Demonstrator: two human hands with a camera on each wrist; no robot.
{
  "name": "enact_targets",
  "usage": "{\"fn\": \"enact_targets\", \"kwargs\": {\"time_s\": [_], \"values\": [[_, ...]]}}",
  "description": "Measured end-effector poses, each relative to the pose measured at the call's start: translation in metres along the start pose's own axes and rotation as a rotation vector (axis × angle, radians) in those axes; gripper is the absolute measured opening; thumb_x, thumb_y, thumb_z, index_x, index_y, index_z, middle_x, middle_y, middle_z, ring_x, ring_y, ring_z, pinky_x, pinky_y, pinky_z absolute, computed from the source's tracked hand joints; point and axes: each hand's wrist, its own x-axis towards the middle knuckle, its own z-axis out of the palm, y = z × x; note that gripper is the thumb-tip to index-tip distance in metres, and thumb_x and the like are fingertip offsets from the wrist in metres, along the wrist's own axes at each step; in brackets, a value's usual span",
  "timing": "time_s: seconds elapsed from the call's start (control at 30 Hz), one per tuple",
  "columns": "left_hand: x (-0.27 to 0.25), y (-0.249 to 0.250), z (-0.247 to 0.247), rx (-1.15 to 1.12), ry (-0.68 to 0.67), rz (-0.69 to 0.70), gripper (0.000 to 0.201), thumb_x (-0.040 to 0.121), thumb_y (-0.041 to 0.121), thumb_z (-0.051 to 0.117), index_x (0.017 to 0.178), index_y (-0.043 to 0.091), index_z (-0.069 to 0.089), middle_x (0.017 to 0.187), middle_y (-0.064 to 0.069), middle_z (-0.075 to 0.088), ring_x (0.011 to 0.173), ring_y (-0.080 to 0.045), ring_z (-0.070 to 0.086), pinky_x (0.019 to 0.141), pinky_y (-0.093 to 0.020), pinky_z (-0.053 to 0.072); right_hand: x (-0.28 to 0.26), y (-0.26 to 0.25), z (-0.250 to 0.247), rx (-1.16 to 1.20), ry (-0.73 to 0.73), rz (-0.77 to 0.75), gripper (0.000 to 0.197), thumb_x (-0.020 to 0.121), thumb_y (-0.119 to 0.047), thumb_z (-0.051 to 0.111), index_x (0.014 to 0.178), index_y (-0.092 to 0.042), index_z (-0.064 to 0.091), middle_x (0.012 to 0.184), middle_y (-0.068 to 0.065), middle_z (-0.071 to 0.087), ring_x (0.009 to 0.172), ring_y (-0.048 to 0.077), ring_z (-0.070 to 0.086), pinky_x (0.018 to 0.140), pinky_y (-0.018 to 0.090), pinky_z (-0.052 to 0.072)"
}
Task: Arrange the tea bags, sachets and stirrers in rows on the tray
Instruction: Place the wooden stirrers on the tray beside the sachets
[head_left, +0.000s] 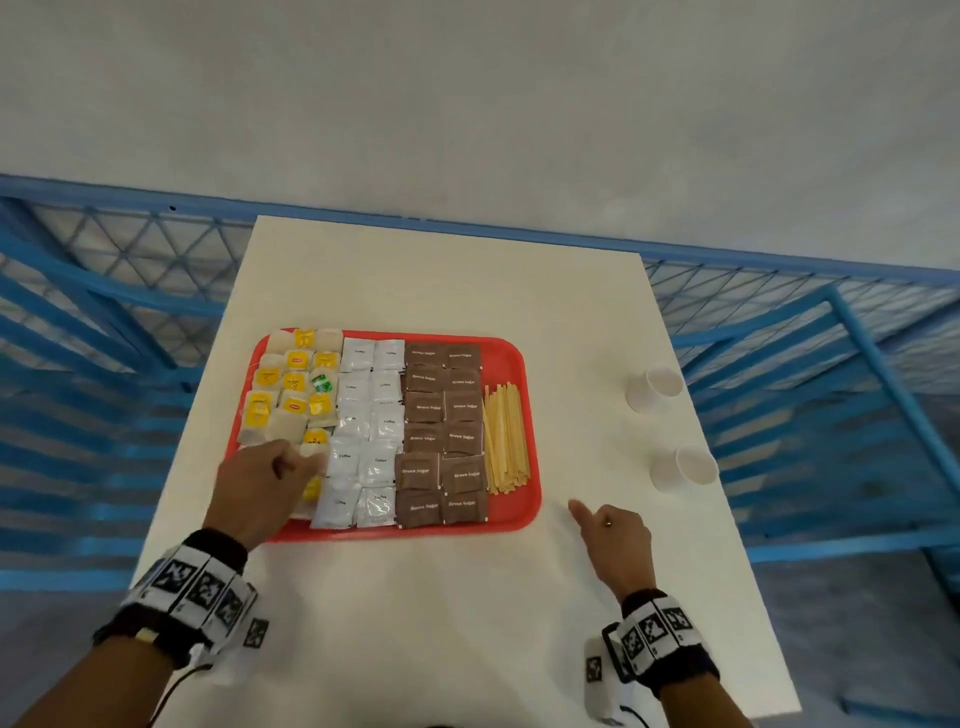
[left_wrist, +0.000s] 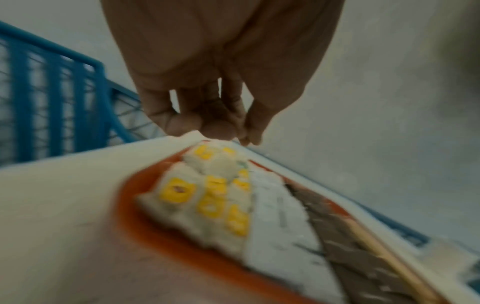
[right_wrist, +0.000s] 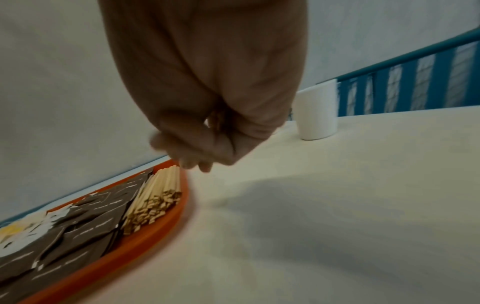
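Observation:
A red tray on the white table holds tea bags with yellow labels at the left. Beside them lie white coffee sachets, then brown sugar sachets, all in rows. Wooden stirrers lie bundled at the tray's right side. My left hand hovers over the near tea bags with fingers loosely curled; the blurred left wrist view shows nothing held. My right hand sits on the table right of the tray, fingers curled in, thumb out. The right wrist view shows it empty, near the stirrers.
Two white paper cups stand at the table's right edge. A blue mesh railing runs behind and beside the table. One tea bag with a green label lies among the yellow ones.

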Motion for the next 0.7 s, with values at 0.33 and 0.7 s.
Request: {"fn": "enact_targets", "kwargs": {"time_s": [0.33, 0.7], "values": [[0.023, 0.200, 0.157, 0.055, -0.401, 0.417, 0.047, 0.094, 0.045, 0.060, 0.057, 0.021, 0.043, 0.054, 0.007, 0.047, 0.052, -0.007, 0.043, 0.058, -0.033, 0.040, 0.045, 0.069, -0.094, 0.018, 0.156, 0.109, 0.029, 0.082, -0.032, 0.077, 0.084, -0.010, 0.058, 0.072, -0.003, 0.060, 0.081, 0.025, 0.062, 0.077, 0.036, 0.045], [0.075, 0.317, 0.296, 0.167, -0.417, 0.335, 0.071, 0.079, 0.046, 0.076, 0.135, 0.026, 0.038, 0.131, -0.002, 0.047, 0.116, -0.026, 0.055, 0.096, -0.043, 0.047, 0.129, 0.073, -0.106, 0.087, -0.026, -0.166, 0.088, 0.060, -0.029, 0.093, 0.133, -0.024, 0.045, 0.111, -0.013, 0.045, 0.108, 0.015, 0.049, 0.093, 0.027, 0.040]]}}
